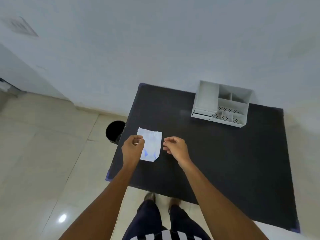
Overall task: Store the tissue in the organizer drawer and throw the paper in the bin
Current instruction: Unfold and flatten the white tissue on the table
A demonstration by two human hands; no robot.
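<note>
Head view: left hand (134, 147) pinches thin, crinkled white packet (152, 146); right hand (174, 146) loosely curled, empty.

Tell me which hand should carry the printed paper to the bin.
Left. The left hand already overlaps the paper at its left edge, and the bin stands on that side; the right hand sits beside the paper, farther from it.

Black table (216, 161) on glossy tiled floor (43, 153).

bare forearms (110, 191), dark trousers (147, 219), black-and-white striped top (166, 237), brownish shoes (150, 196)
</note>
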